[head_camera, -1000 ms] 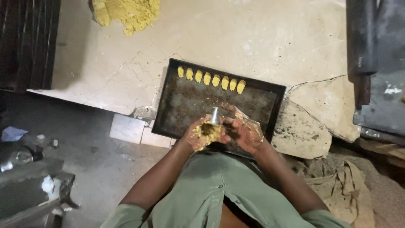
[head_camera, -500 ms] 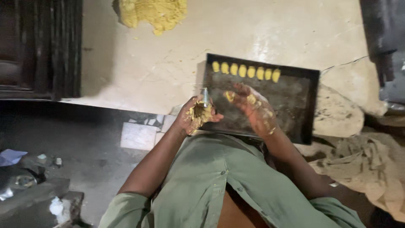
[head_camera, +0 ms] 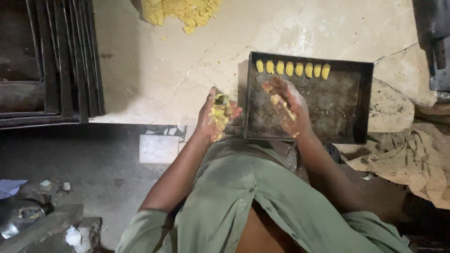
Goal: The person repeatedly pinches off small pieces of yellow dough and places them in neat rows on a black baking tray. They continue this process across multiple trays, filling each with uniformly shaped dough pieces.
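Observation:
My left hand (head_camera: 213, 115) is closed around a lump of yellow dough (head_camera: 219, 112), held just left of a dark metal baking tray (head_camera: 347, 100). Dough sticks to the fingers of my right hand (head_camera: 287, 105), which reaches over the tray's left part with a small shaped piece at its fingertips (head_camera: 276, 99). A row of several yellow shaped dough pieces (head_camera: 293, 69) lies along the tray's far edge. The small metal mould seen earlier is hidden now.
A big pile of yellow dough (head_camera: 185, 10) lies at the far edge of the pale stone slab (head_camera: 154, 75). Stacked dark trays (head_camera: 47, 61) stand at the left. Crumpled brown cloth (head_camera: 403, 159) lies at the right. Scraps litter the dark floor at lower left.
My hands have come apart. The right hand moved out over the tray toward the row with a piece. The left hand stayed beside the tray with the dough lump.

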A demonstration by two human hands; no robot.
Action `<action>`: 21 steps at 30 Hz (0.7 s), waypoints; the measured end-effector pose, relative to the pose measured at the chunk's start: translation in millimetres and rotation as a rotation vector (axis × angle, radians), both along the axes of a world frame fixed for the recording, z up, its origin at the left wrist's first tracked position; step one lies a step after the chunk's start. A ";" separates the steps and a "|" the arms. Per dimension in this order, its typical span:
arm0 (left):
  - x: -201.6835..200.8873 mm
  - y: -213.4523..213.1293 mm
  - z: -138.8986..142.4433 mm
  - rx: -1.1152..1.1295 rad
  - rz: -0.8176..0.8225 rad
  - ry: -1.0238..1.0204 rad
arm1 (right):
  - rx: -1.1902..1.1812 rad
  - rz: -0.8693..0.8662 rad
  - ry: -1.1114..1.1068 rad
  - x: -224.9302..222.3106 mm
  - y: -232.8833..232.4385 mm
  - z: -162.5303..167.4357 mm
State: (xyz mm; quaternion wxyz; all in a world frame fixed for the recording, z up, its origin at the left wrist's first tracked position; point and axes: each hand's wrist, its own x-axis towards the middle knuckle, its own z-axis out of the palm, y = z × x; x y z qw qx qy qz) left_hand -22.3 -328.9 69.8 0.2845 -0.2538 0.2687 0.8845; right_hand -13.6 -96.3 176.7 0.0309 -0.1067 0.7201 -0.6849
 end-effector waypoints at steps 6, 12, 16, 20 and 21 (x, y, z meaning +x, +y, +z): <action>17.0 -12.7 -11.0 0.038 0.007 0.069 | -0.374 0.181 -0.282 8.2 -35.5 -20.1; 20.5 -11.3 1.7 0.142 0.068 0.026 | 0.322 0.355 0.226 12.3 -70.1 -17.6; 24.1 -14.9 -3.8 0.120 0.093 -0.047 | 0.580 0.375 0.309 4.7 -82.4 -11.0; 35.1 -23.2 -23.2 0.123 0.065 -0.031 | 0.678 0.411 0.295 -2.3 -95.9 -15.1; 39.9 -27.8 -28.4 0.128 0.034 0.015 | 0.713 0.444 0.322 -4.3 -98.5 -18.2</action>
